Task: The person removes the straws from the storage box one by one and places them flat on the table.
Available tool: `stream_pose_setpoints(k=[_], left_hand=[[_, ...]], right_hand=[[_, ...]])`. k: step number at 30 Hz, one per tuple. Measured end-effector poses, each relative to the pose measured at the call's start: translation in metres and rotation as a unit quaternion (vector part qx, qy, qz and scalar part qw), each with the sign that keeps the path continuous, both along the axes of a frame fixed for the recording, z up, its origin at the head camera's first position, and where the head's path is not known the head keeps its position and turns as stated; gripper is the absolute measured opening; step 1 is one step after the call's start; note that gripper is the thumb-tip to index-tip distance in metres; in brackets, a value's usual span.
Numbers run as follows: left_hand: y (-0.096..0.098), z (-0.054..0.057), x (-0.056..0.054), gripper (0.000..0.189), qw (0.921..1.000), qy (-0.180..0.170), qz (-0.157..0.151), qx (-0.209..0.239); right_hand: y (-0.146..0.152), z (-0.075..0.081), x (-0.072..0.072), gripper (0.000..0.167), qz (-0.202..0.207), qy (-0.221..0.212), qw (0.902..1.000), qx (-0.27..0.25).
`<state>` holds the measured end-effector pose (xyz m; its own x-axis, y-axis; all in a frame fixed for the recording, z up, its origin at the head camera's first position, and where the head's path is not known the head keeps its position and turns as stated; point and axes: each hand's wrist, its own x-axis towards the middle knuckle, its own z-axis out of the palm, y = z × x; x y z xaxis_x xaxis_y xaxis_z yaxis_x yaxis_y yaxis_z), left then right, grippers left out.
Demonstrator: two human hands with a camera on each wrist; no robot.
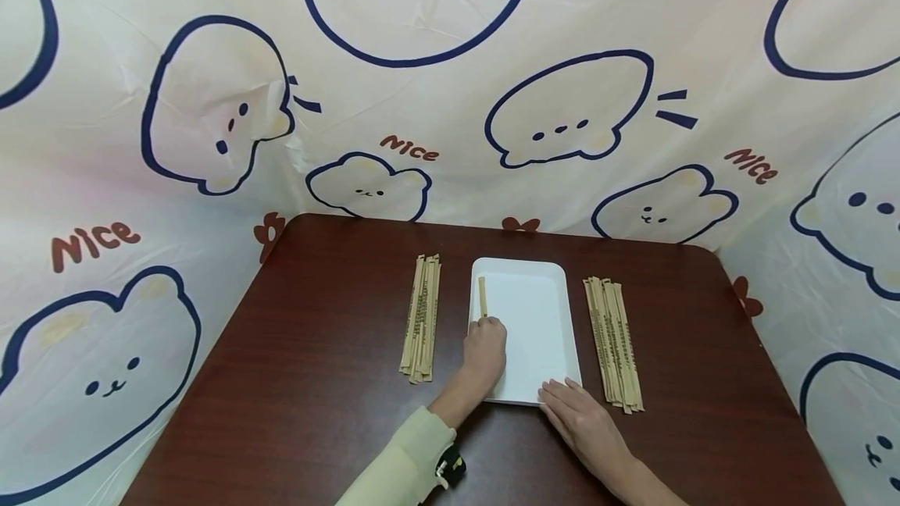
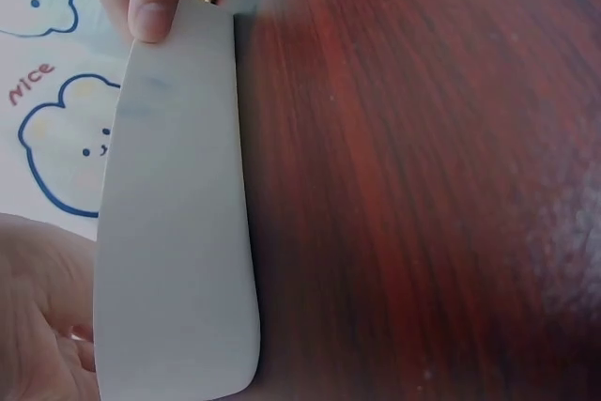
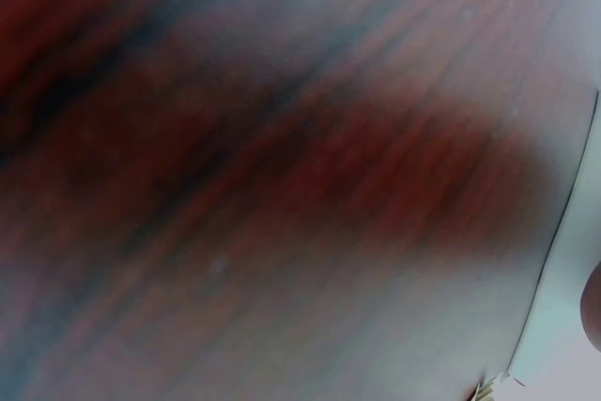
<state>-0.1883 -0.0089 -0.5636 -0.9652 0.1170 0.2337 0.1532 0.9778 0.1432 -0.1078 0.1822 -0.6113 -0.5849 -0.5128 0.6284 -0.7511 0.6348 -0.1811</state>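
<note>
A white rectangular tray [image 1: 541, 334] lies on the brown table. My left hand [image 1: 487, 354], fingers curled, grips a slim tan paper-wrapped stick [image 1: 483, 295] over the tray's left side; the stick's lower part is hidden by the hand. At the near right corner, my right hand [image 1: 576, 420] holds the tray by its edge. In the left wrist view a fingertip [image 2: 155, 16] of that hand presses on the tray's near wall [image 2: 178, 204], and the left hand [image 2: 42, 312] shows behind the rim. The right wrist view catches a finger [image 3: 593, 307] at the tray's side wall [image 3: 554, 298].
To the tray's left lies a bundle of paper-wrapped sticks [image 1: 422, 318], printed with dark lettering. A similar bundle [image 1: 613, 346] lies to its right. Behind the dark brown table [image 1: 337, 350] and along both sides hangs a pale cartoon-printed cloth [image 1: 450, 100].
</note>
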Motion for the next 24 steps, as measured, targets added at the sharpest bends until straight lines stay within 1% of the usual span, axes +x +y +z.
stream_pose_setpoints(k=[3, 9, 14, 18, 20, 24], left_hand=[[-0.0004, 0.0001, 0.0000, 0.020, 1.0000, -0.002, -0.001, -0.006], [-0.0011, -0.0005, -0.0007, 0.022, 1.0000, -0.004, -0.008, -0.001], [-0.0014, 0.0000, -0.0018, 0.019, 0.9997, -0.016, -0.013, 0.012], [-0.0012, 0.0009, -0.0031, 0.014, 0.9991, -0.032, -0.010, 0.025], [-0.0010, 0.0019, -0.0040, 0.014, 0.9983, -0.048, -0.007, 0.031], [-0.0002, 0.0025, -0.0059, 0.015, 0.9968, -0.074, 0.000, 0.029]], right_hand=[[-0.0001, -0.0001, 0.0005, 0.035, -0.001, -0.003, 1.0000, 0.000], [0.0000, -0.0004, 0.0006, 0.028, -0.001, -0.008, 1.0000, 0.000], [0.0000, -0.0001, 0.0003, 0.032, 0.001, -0.006, 1.0000, -0.002], [-0.0002, 0.0002, 0.0005, 0.035, 0.002, -0.005, 1.0000, -0.004], [-0.0003, 0.0003, 0.0005, 0.036, 0.003, -0.004, 1.0000, -0.004], [0.0000, 0.0003, 0.0007, 0.037, 0.001, -0.004, 1.0000, -0.002]])
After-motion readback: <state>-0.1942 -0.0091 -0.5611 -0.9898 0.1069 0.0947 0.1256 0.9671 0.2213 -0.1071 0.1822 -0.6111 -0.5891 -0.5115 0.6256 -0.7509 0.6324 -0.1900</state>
